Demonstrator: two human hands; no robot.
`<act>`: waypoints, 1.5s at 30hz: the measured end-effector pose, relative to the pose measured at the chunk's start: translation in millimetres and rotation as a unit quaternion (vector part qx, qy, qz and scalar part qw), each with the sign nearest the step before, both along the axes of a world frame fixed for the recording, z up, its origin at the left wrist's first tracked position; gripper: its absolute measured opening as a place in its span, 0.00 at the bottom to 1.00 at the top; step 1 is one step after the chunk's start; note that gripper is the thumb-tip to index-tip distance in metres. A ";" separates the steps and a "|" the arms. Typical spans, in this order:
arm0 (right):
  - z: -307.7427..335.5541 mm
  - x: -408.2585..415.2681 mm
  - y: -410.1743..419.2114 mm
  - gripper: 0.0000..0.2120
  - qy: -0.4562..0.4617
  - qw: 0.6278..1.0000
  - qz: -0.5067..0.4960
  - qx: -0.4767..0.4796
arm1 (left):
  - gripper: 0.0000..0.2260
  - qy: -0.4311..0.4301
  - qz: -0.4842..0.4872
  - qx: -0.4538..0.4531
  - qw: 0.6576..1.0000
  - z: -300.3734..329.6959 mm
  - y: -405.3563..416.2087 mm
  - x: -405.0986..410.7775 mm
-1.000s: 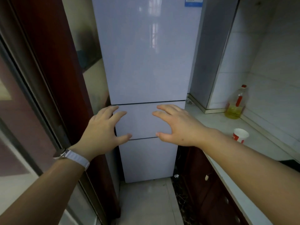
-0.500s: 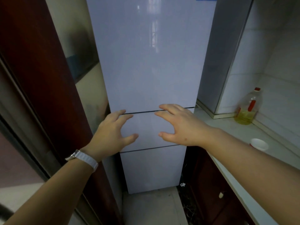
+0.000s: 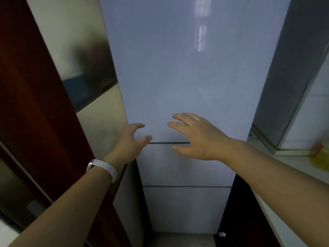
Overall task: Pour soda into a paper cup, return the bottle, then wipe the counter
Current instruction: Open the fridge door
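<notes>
Dark red-brown wood of a door frame (image 3: 35,104) fills the left side, and just right of it the left hand (image 3: 129,143), a white wristband (image 3: 105,167) on its wrist, reaches with loosely spread fingers and holds nothing, at the left edge of the pale, glossy fridge (image 3: 187,68). Further right, the right hand (image 3: 199,138) hangs likewise unclenched and empty over the seam between upper door and middle drawer. At far right the pale counter (image 3: 288,163) carries a blurred yellow bottle (image 3: 320,155); no soda or cup can be made out.
</notes>
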State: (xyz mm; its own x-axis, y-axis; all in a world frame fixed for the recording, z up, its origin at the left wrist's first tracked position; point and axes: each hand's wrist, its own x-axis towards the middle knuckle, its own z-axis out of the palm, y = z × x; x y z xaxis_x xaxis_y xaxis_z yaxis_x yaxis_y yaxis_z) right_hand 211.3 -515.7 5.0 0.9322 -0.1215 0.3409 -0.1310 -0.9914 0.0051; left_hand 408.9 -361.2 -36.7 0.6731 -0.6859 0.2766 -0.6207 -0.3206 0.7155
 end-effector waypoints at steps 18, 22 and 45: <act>7.8 84.1 -61.0 0.33 0.019 0.997 0.061 -0.044 | 0.43 0.244 0.173 -0.232 0.926 30.4 -89.8 102.9; 9.3 94.8 -64.4 0.33 0.018 0.997 0.061 -0.051 | 0.33 0.224 0.144 -0.244 0.932 32.5 -104.8 114.4; 8.4 89.8 -65.0 0.34 0.026 0.995 0.084 -0.047 | 0.30 0.135 0.130 -0.155 0.970 18.3 -80.0 115.0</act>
State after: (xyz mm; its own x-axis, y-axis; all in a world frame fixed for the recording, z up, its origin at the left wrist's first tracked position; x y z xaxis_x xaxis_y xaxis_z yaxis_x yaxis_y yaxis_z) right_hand 301.1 -580.7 13.4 0.9536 0.0680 0.2933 0.0397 -0.9941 0.1013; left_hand 523.9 -441.2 -18.4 0.8883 -0.3959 0.2327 -0.3253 -0.1847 0.9274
